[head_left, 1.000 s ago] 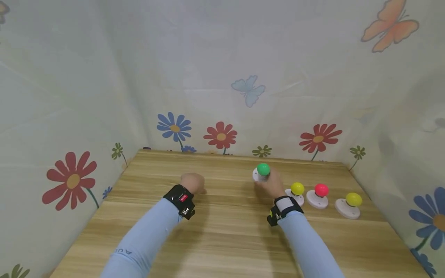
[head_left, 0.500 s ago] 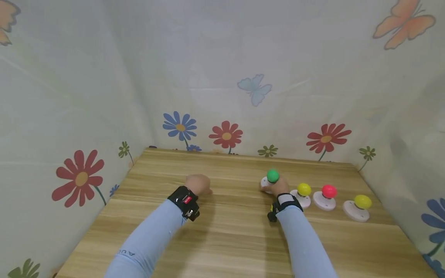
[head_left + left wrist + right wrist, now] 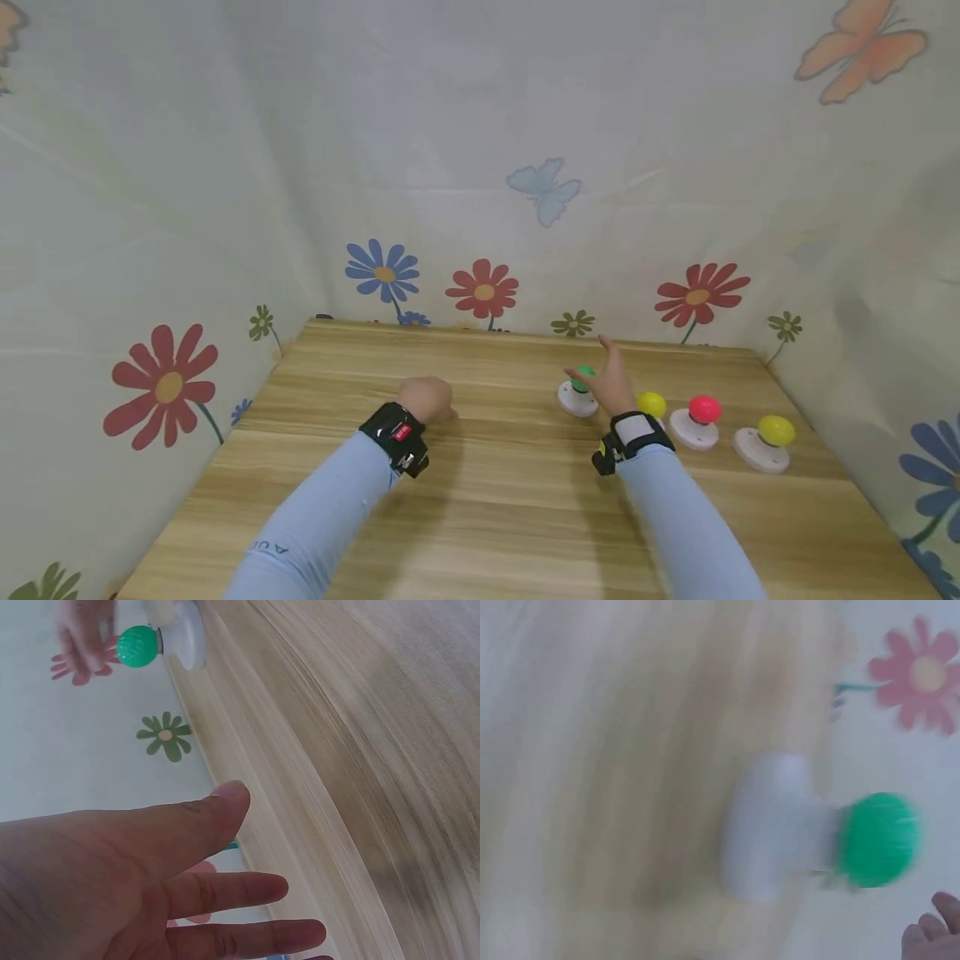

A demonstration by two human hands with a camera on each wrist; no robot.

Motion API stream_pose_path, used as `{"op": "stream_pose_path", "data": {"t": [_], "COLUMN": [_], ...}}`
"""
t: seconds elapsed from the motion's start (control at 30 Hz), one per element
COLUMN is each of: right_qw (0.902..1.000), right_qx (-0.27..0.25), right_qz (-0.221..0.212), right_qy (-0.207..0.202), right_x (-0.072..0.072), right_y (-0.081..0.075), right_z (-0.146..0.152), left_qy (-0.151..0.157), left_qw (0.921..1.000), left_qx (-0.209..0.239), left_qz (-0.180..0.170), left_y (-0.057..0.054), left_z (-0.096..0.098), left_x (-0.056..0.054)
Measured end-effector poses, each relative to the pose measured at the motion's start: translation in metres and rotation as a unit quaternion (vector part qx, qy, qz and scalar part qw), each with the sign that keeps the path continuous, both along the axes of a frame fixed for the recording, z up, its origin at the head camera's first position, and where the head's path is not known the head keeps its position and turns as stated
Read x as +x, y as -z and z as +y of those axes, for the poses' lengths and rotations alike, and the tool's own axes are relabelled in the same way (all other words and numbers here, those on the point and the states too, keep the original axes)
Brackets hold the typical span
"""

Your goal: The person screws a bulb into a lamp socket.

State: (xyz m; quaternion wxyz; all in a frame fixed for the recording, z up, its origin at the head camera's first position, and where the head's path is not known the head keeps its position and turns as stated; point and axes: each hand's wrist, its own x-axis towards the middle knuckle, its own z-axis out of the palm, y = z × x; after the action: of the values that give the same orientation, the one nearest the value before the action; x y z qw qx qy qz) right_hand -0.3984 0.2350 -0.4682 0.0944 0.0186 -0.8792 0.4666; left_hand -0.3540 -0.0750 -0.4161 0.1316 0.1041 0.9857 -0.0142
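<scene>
A green light bulb (image 3: 581, 382) sits upright in a round white lamp holder (image 3: 574, 402) on the wooden table. My right hand (image 3: 613, 388) is just beside and above it, thumb and forefinger spread apart with nothing between them. In the left wrist view, that hand (image 3: 84, 634) shows next to the bulb's top, apart from the holder. Over the table's middle, my left hand (image 3: 426, 399) holds nothing; its thumb and fingers stretch out loosely in the left wrist view. The right wrist view, blurred, has the green bulb (image 3: 879, 840) with fingertips (image 3: 934, 930) at the lower right corner.
Right of the hand, three more bulbs stand in white holders: a yellow bulb (image 3: 652, 405) partly hidden by the wrist, a red bulb (image 3: 705, 408), and another yellow bulb (image 3: 776, 430). A flower-printed curtain (image 3: 420, 192) encloses the table (image 3: 495, 517) at the back and sides.
My right hand has set the lamp holder with its green bulb down left of the others, let go and risen, fingers spreading. The left hand stays about where it was.
</scene>
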Motion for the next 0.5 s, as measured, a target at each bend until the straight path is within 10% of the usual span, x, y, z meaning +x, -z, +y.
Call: {"op": "stream_pose_path", "data": {"t": [0.17,0.5], "right_qw": [0.9895,0.9244], "right_qx": [0.11,0.29], "right_qz": [0.08,-0.141], "right_qy": [-0.05,-0.204], "right_x": [0.02,0.06], "right_y": [-0.032,-0.027], "right_z": [-0.009,-0.006], "left_qy": [-0.002,0.022], "left_qw": [1.0,0.9991], "left_qx": [0.001,0.021], "left_qz": [-0.001,0.028], "left_y": [-0.002,0.009], "left_z": [0.002,0.004], "left_x": [0.001,0.001]}}
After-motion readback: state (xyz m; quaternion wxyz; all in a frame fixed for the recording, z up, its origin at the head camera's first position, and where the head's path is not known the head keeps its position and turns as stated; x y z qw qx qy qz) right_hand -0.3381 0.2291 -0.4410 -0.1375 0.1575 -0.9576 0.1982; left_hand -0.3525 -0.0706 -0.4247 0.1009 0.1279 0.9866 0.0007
